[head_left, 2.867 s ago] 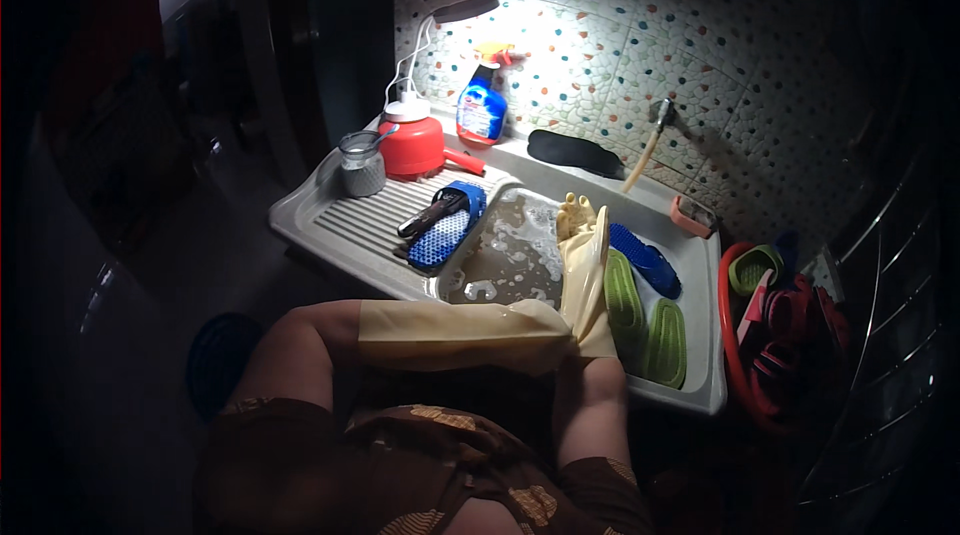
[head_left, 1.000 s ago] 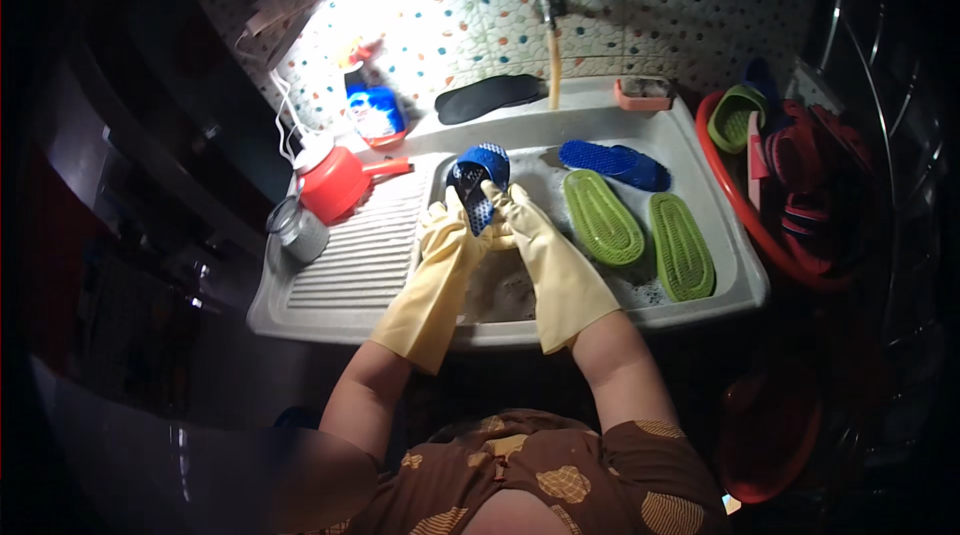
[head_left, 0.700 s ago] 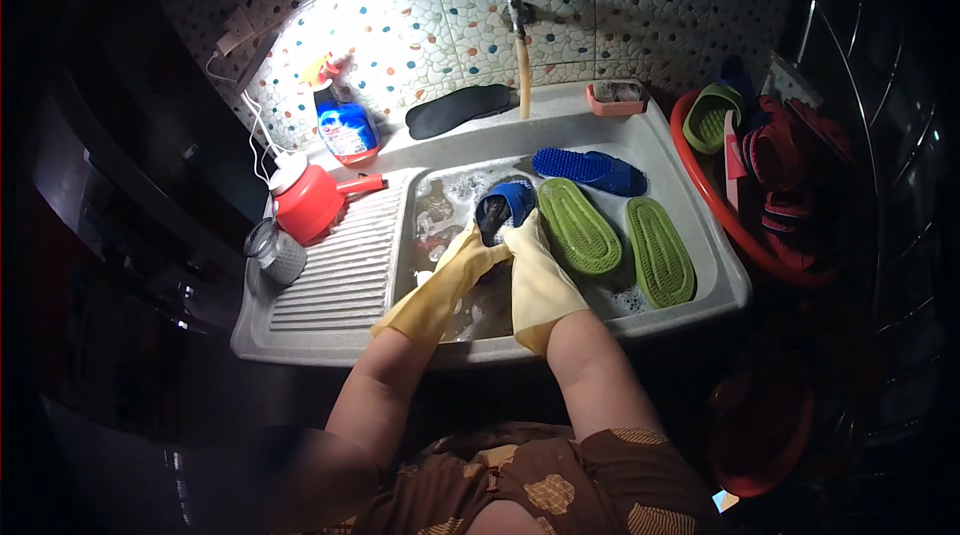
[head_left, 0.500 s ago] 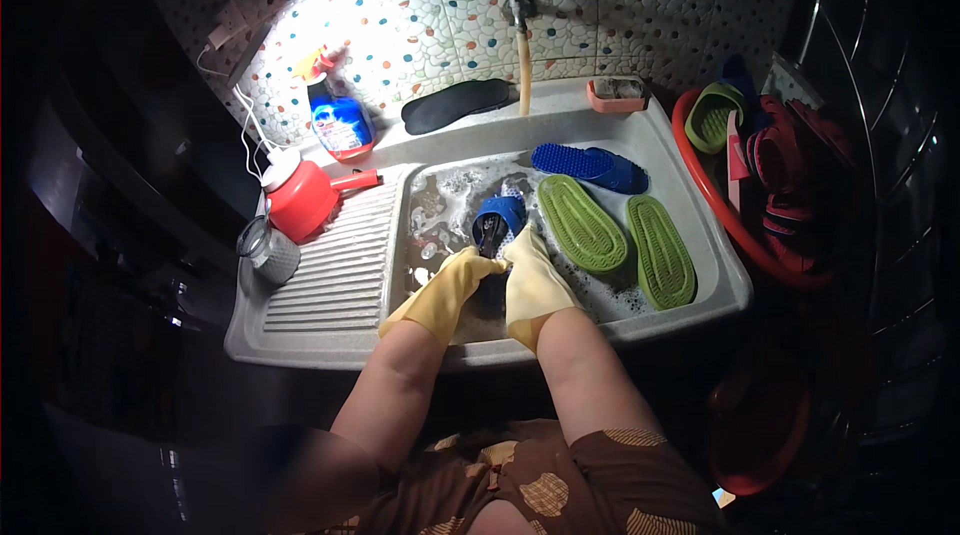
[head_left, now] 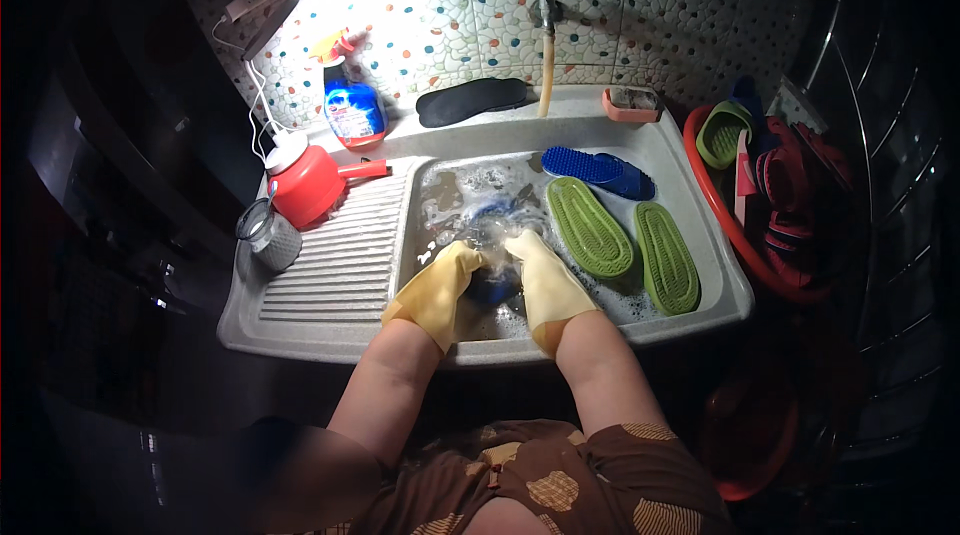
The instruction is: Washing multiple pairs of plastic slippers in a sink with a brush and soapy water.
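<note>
In soapy water at the middle of the sink (head_left: 690, 175), a blue slipper (head_left: 492, 289) lies mostly under the surface, blurred by splashing and motion. My left hand (head_left: 447, 277), in a yellow rubber glove, grips its left side with the fingers curled inward. Across from it my right hand (head_left: 535, 265), in a matching paler glove, is closed at the slipper's right side. The fingertips of both hands are partly hidden by water and foam. Just right of my right hand, two green slippers (head_left: 590, 228) (head_left: 667, 257) rest sole up. Behind them lies another blue slipper (head_left: 598, 172).
Left on the ribbed drainboard (head_left: 330, 280) stand a red long-handled pot (head_left: 305, 185) and a grey jar (head_left: 270, 237). Along the back are a blue spray bottle (head_left: 353, 110), a black insole (head_left: 470, 102), a tap hose (head_left: 547, 70) and a pink soap dish (head_left: 632, 105). A red basin (head_left: 715, 220) holds more footwear.
The blue slipper, raised at the surface between my hands before, is now down in the water and blurred. My hands have moved slightly apart. The whole view has shifted a little.
</note>
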Motion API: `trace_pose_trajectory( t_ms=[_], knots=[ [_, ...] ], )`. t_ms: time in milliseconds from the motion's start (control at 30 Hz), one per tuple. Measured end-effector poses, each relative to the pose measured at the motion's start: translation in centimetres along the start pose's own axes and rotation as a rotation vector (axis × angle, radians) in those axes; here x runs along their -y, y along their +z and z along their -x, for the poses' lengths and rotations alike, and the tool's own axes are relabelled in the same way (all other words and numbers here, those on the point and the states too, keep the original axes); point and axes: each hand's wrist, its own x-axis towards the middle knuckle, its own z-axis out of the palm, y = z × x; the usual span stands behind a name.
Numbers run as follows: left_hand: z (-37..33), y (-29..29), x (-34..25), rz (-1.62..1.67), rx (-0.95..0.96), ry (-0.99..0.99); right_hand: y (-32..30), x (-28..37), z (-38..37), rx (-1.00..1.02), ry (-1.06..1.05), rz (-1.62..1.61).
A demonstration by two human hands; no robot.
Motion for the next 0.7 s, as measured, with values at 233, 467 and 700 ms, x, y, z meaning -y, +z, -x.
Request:
trace_pose_trajectory(
  t_ms=[233, 467, 700],
  knots=[
    [1.3, -2.1, -1.4, -0.379, -0.244, 0.099, 0.8, 8.7, 12.1, -0.062, 0.020, -0.527],
    [0.1, 0.4, -1.4, -0.535, -0.394, 0.445, 0.0, 4.4, 12.0, -0.073, -0.090, -0.610],
    [4.4, 0.0, -5.4, -0.352, -0.243, 0.438, -2.2, 6.8, 8.2, -0.073, -0.183, -0.677]
  ],
)
